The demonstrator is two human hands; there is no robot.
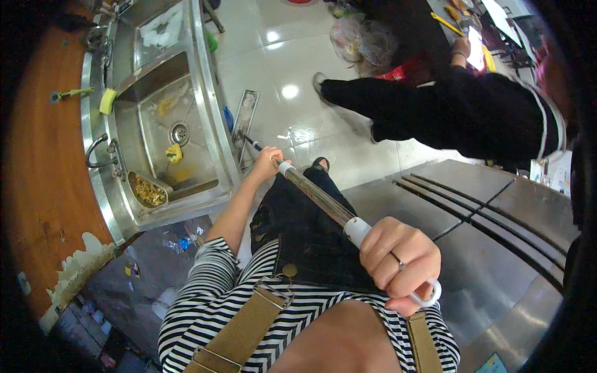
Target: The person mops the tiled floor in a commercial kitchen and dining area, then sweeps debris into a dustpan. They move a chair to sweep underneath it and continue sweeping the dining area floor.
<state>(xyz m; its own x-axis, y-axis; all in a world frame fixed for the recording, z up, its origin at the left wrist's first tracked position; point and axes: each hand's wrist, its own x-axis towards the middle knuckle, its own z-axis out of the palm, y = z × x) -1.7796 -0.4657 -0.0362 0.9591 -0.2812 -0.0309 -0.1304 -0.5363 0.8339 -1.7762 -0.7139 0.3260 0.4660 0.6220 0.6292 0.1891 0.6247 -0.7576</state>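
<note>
My right hand, with a ring on one finger, grips the upper end of a long metal mop pole with white plastic collars. A white hanging loop sticks out below that fist. Farther down, my left hand is wrapped around the same pole, close to the sink's front edge. The pole slopes away to a narrow rectangular flat mop head, which lies on the pale tiled floor beside the sink. Part of the pole is hidden behind my left hand.
At left is a stainless-steel double sink with a corner strainer of food scraps and a yellow sponge. A steel counter flanks my right. Another person's leg extends over the floor near plastic bags.
</note>
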